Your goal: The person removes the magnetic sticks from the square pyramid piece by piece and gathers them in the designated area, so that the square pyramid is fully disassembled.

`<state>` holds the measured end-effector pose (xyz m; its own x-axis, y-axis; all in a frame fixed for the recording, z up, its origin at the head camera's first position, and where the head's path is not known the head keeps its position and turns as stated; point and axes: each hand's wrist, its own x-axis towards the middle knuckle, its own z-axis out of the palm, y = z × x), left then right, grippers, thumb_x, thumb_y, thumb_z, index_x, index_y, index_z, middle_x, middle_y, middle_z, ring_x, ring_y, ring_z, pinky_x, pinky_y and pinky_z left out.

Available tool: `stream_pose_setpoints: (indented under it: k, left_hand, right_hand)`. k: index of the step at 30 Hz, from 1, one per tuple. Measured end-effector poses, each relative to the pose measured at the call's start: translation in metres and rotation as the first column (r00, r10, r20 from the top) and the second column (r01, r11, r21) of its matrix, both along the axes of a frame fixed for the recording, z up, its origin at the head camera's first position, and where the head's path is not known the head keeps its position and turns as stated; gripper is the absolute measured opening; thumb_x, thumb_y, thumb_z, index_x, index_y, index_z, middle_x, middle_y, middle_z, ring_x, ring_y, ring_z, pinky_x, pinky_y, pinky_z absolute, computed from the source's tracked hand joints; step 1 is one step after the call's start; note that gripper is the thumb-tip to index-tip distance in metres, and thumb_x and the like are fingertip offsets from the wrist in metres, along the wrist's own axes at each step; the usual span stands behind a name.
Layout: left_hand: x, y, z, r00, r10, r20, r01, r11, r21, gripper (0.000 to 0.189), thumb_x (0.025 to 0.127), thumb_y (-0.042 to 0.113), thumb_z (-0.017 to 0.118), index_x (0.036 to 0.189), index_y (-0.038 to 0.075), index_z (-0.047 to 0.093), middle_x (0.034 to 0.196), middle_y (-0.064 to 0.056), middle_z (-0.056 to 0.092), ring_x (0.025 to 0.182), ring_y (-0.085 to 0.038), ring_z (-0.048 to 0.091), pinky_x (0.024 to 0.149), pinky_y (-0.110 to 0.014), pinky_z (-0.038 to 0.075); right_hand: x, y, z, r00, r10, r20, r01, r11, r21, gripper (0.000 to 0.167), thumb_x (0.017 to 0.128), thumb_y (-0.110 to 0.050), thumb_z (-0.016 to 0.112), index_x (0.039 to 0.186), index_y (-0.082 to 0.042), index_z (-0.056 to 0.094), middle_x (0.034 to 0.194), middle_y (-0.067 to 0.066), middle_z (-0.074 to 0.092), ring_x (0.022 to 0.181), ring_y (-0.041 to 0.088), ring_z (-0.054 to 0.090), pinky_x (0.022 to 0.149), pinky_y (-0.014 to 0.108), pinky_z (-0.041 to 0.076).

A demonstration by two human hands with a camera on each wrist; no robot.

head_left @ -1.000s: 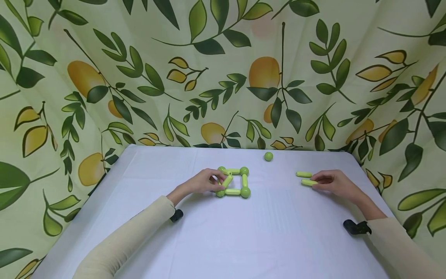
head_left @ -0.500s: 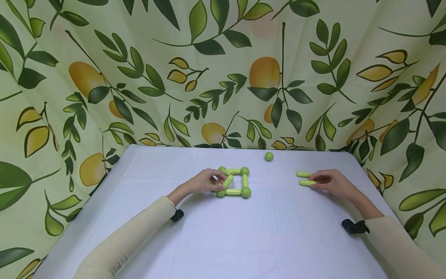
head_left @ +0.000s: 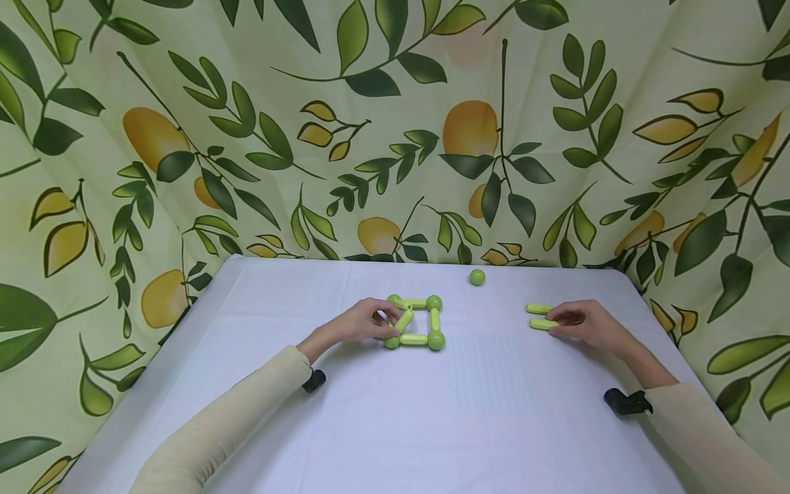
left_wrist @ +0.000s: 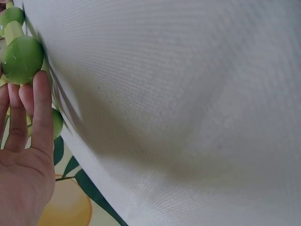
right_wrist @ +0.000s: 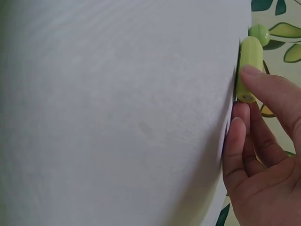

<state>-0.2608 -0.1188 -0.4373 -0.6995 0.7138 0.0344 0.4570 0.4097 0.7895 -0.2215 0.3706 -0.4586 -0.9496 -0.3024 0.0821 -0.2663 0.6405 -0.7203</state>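
Green balls and lighter green building rods form a square frame [head_left: 415,339] on the white table. My left hand [head_left: 364,320] holds the frame's left side, its fingers and thumb around it. A slanting rod [head_left: 404,320] rises from the near left corner, beside the thumb. In the left wrist view, fingertips lie against a green ball [left_wrist: 22,60]. On the right, my right hand [head_left: 583,321] pinches one building rod [head_left: 542,324] with the thumb on top, as the right wrist view shows. Just behind it lies a second rod [head_left: 538,309], roughly parallel.
A loose green ball [head_left: 477,277] sits near the table's far edge, between the frame and the rods. The white cloth-covered table [head_left: 469,412] ends at a leaf-and-fruit patterned curtain [head_left: 395,171] behind and at the sides.
My right hand has shifted slightly left with the pinched rod. The left hand and the frame stay in place.
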Motion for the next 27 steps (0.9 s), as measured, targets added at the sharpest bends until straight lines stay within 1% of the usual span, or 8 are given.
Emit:
stream_pose_setpoints:
  k: [4,9,11,16,21,27]
  left_hand:
    - [-0.001,0.000,-0.001,1.000,-0.008,-0.004,0.008,1.000,0.009,0.023,0.090,0.006,0.079,0.110,-0.001,0.069,0.099,-0.004,0.065,0.086,-0.015,0.062,0.081,-0.029,0.055]
    - [-0.001,0.000,-0.001,1.000,0.007,0.012,-0.007,1.000,-0.009,0.023,0.090,0.006,0.079,0.111,0.001,0.069,0.099,-0.002,0.064,0.087,-0.015,0.062,0.082,-0.028,0.055]
    - [-0.001,0.001,-0.001,1.000,0.012,0.014,-0.012,1.000,-0.013,0.023,0.090,0.006,0.079,0.111,0.001,0.069,0.099,-0.002,0.064,0.088,-0.016,0.062,0.082,-0.027,0.055]
    - [0.000,0.001,0.001,1.000,0.007,0.012,-0.006,1.000,-0.008,0.024,0.090,0.006,0.079,0.111,0.000,0.069,0.100,-0.003,0.065,0.088,-0.017,0.062,0.082,-0.028,0.055]
    - [0.001,0.001,0.001,1.000,0.008,0.023,-0.008,1.000,-0.009,0.024,0.090,0.006,0.079,0.111,0.000,0.069,0.100,-0.004,0.065,0.088,-0.018,0.062,0.083,-0.029,0.055]
    - [0.001,0.001,0.001,1.000,0.016,0.022,-0.016,1.000,-0.014,0.023,0.090,0.006,0.079,0.110,0.000,0.069,0.100,-0.003,0.065,0.087,-0.018,0.062,0.081,-0.028,0.055]
  right_hand:
    - [0.001,0.001,0.004,1.000,0.024,0.005,-0.024,1.000,-0.004,0.025,0.084,-0.005,0.084,0.107,0.000,0.075,0.105,0.013,0.069,0.086,0.016,0.062,0.072,0.022,0.053]
    - [0.002,0.002,0.012,0.999,0.037,-0.026,-0.037,0.999,0.008,0.027,0.085,-0.010,0.084,0.109,-0.001,0.074,0.106,0.012,0.070,0.089,0.014,0.065,0.075,0.021,0.053]
    - [0.002,0.002,0.015,0.999,0.031,-0.042,-0.031,1.000,0.003,0.028,0.086,-0.012,0.083,0.110,-0.001,0.074,0.107,0.012,0.071,0.090,0.014,0.065,0.077,0.021,0.053]
    - [0.002,0.000,0.022,1.000,0.002,-0.032,-0.004,0.999,-0.044,0.033,0.089,-0.012,0.081,0.117,0.002,0.071,0.112,0.017,0.069,0.095,0.015,0.066,0.076,0.023,0.055]
    - [-0.001,-0.011,0.027,0.999,0.003,-0.041,-0.006,0.997,-0.073,0.035,0.090,-0.014,0.080,0.119,0.002,0.070,0.116,0.018,0.069,0.098,0.014,0.066,0.079,0.019,0.053]
    - [-0.007,-0.031,0.031,1.000,0.014,0.009,-0.012,0.991,-0.136,0.039,0.091,-0.018,0.080,0.122,0.003,0.069,0.118,0.018,0.069,0.100,0.018,0.067,0.082,0.020,0.053]
